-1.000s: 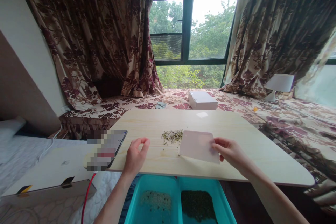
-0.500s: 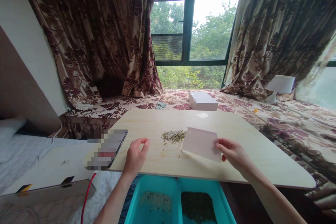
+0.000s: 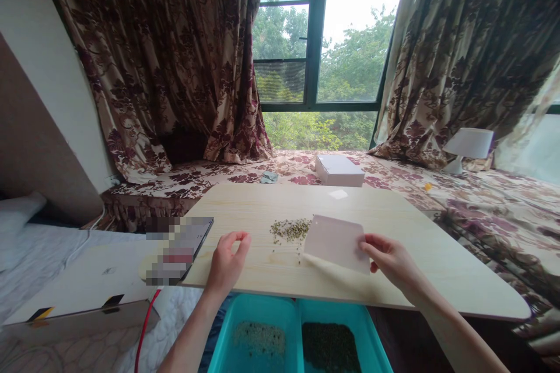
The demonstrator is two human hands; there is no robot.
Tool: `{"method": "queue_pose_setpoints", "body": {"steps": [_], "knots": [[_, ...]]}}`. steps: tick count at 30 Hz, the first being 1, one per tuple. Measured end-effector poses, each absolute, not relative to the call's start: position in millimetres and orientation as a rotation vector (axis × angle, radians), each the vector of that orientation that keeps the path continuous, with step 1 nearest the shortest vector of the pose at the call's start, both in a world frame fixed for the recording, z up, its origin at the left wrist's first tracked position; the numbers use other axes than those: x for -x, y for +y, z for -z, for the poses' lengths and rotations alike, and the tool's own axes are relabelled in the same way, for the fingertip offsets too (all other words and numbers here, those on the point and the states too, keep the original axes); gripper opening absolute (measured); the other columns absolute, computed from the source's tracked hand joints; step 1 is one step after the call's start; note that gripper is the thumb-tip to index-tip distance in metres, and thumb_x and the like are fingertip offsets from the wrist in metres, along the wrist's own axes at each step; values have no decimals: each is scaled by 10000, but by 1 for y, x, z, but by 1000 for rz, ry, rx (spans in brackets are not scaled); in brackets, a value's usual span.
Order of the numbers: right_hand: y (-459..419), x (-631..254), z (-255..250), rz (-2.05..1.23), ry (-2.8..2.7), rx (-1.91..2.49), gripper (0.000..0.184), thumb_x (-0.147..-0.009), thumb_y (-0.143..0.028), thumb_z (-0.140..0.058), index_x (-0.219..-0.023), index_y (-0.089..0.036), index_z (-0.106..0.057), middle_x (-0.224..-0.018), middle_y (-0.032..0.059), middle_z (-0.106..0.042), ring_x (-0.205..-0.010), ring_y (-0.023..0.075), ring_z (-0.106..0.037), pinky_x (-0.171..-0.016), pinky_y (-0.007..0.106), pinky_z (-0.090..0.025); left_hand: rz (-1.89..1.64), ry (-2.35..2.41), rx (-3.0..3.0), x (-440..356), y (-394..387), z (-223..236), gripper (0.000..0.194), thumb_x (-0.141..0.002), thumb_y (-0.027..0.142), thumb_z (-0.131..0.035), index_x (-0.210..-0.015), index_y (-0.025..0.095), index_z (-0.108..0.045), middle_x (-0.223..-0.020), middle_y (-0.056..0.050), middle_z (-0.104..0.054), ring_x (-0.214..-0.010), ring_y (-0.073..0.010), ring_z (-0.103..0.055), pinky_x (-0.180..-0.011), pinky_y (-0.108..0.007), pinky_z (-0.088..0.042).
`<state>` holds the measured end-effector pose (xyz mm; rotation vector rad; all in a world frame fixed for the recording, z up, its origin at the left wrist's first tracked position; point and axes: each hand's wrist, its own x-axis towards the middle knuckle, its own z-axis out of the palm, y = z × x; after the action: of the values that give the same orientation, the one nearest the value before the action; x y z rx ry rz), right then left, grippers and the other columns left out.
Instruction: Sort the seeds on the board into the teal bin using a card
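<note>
My right hand [image 3: 385, 253] pinches the right edge of a thin, translucent white plastic sheet [image 3: 335, 242] with rounded corners, held tilted over the table. Its left edge is beside a pile of small greenish seeds or beans [image 3: 289, 229], with a few strays near it. To the left of the pile, my left hand [image 3: 228, 256] is closed, thumb and forefinger meeting at the tips; whether anything is between them is hidden. Below the table's near edge stands a turquoise two-part bin [image 3: 298, 332]. Pale grains [image 3: 260, 337] lie in its left compartment, dark green ones [image 3: 330, 345] in the right.
The pale wooden table [image 3: 459, 280] carries a dark tablet-like device [image 3: 199, 247], partly blurred, at its left edge, and a small white paper [image 3: 338, 194] at the back. A red cable [image 3: 146, 326] hangs at left. Behind are a white box [image 3: 340, 170] and a lamp [image 3: 470, 144].
The view has shifted very slightly. Both hands, the plastic sheet and the pile stay practically as they were.
</note>
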<state>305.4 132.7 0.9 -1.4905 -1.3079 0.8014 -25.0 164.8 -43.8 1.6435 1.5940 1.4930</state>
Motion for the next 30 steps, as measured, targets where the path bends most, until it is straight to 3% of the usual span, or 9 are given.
{"method": "queue_pose_setpoints", "body": {"steps": [17,30], "knots": [[130,-289,-9,-866,-1424,1441,247,-622,-382,-560,-673,-163,-659,-570,3,-596,-436,105,-487,-396,234,-422,-1494,1592,-1646,26,166,44,305,-771,464,-541,-822,191,-668,-940,-66,-674,-985,-242,-578,-923,-373,-426],[133,-292,-11,-718,-1288,1477,244,-621,-370,-577,-706,-161,-670,-607,25,-643,-452,123,-518,-416,252,-462,-1495,1589,-1682,25,165,43,324,-779,482,-519,-826,199,-670,-940,-69,-679,-991,-245,-576,-913,-372,-432]]}}
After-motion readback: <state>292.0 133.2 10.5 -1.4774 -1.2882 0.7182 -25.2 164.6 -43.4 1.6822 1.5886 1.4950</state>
